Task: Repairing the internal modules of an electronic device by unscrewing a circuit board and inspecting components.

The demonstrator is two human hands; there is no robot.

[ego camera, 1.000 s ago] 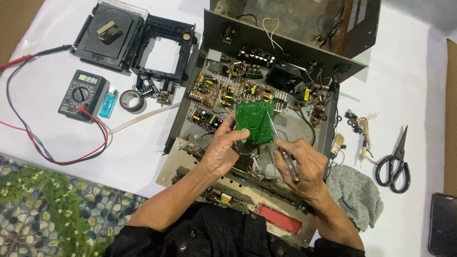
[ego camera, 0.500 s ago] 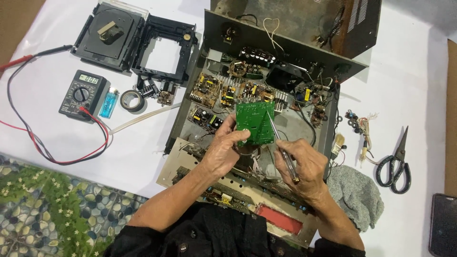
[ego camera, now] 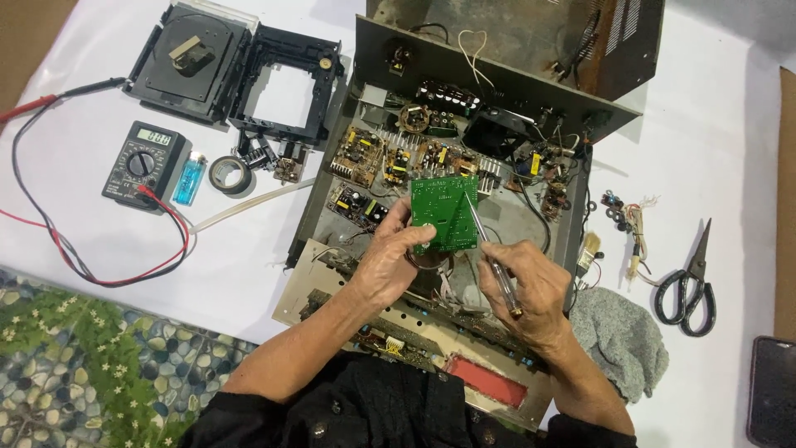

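My left hand (ego camera: pixel 390 261) holds a small green circuit board (ego camera: pixel 445 211) tilted up over an opened metal electronics chassis (ego camera: pixel 572 241). My right hand (ego camera: pixel 531 286) grips a thin screwdriver with a clear handle (ego camera: pixel 489 257); its tip rests on the green board's right side. Inside the chassis lie several brown circuit boards with components and loose wires (ego camera: pixel 390 158). The chassis front panel (ego camera: pixel 489 377) lies just below my hands.
A multimeter (ego camera: pixel 143 162) with red and black leads, a blue lighter (ego camera: pixel 190 178), a tape roll (ego camera: pixel 228 174) and a black disc-drive frame (ego camera: pixel 232 70) sit at left. Scissors (ego camera: pixel 688 282), a grey cloth (ego camera: pixel 618 340) and a dark phone (ego camera: pixel 771 390) lie at right.
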